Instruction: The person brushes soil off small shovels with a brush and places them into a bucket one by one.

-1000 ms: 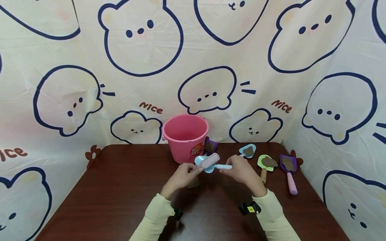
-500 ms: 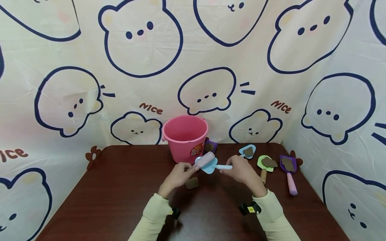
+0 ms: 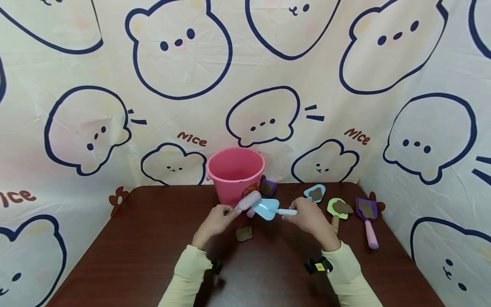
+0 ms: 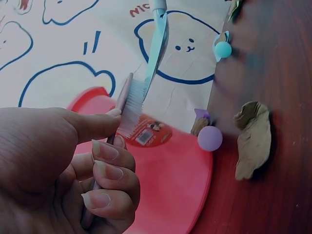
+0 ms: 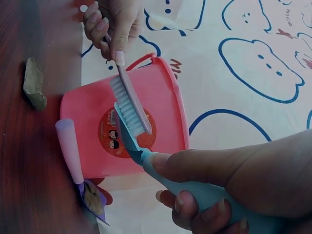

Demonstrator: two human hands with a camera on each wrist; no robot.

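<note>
My left hand (image 3: 215, 221) grips a small brush (image 3: 250, 200) by its thin pale pink handle; white bristles show in the left wrist view (image 4: 132, 109). Across from it, my right hand (image 3: 310, 217) holds a light blue toy shovel (image 3: 266, 209) by the handle, its blade pointing left above the table. In the head view the brush head lies by the blade's left edge; in the right wrist view its bristles (image 5: 126, 105) appear against the blade. A flat grey-brown clay-like lump (image 3: 244, 233) lies on the table below the hands.
A pink bucket (image 3: 235, 179) stands at the back, just behind the brush. Beside it lies a purple shovel (image 3: 267, 188) bearing a brown lump. At the right are a blue shovel (image 3: 315, 193), a green shovel (image 3: 337, 208) and another purple shovel (image 3: 367, 209), each with a brown lump.
My left hand and the brush have moved left across the blue shovel's blade, uncovering more of it. The lump below shows more fully. My right hand has hardly moved.
</note>
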